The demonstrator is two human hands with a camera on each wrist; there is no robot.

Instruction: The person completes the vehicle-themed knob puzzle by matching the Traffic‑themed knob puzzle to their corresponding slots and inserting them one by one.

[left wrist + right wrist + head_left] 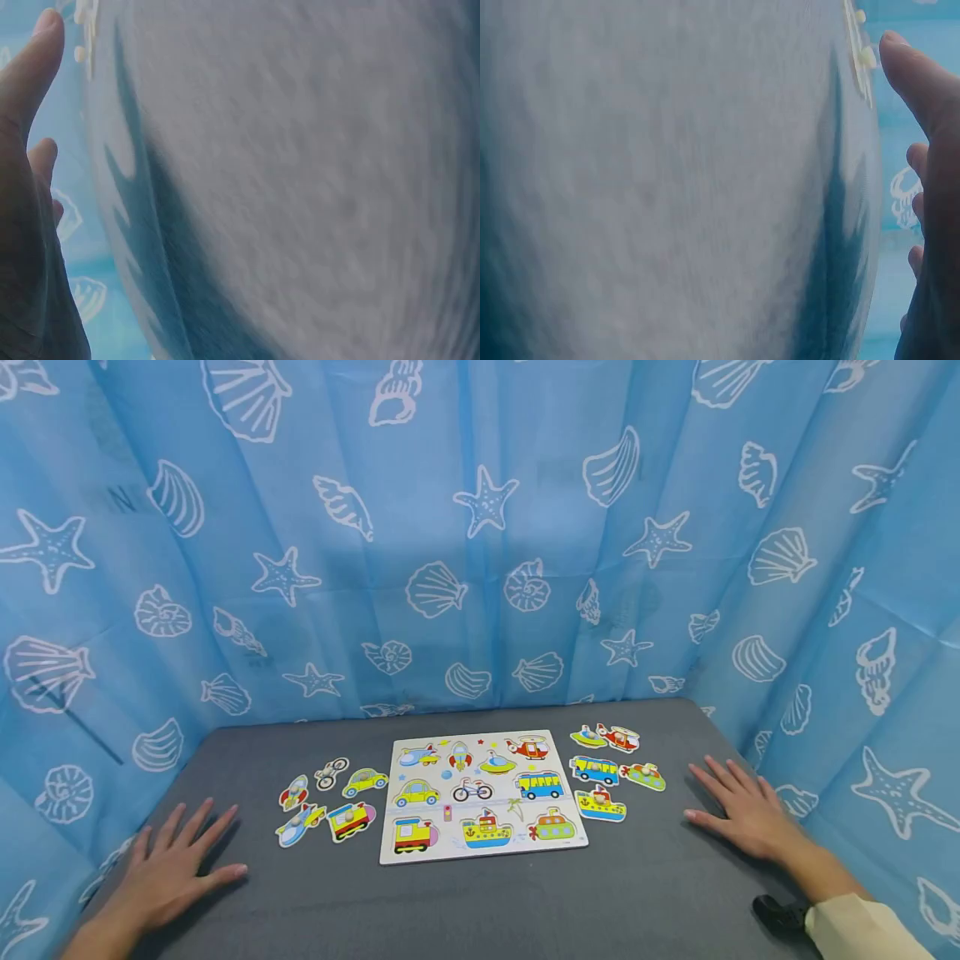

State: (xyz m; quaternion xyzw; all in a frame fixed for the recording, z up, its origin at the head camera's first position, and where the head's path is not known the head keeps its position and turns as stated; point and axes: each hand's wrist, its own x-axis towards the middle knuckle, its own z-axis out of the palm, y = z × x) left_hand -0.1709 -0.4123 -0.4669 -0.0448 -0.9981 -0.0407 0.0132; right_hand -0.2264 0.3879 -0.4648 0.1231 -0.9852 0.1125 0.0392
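My left hand is spread with straight fingers over the table's left side, holding nothing. Nearest to it lie a plane piece and a rocket piece; a train piece, a bicycle piece and a yellow car piece lie just beyond. On the right, my right hand is also spread and holds nothing. Closest to that hand is a submarine piece, beside a bus piece, a boat piece, a helicopter piece and a flying saucer piece.
Between the two groups of pieces lies a white puzzle board printed with matching vehicles. The grey table meets a blue shell-patterned curtain at the back and sides. A black strap shows by the right sleeve.
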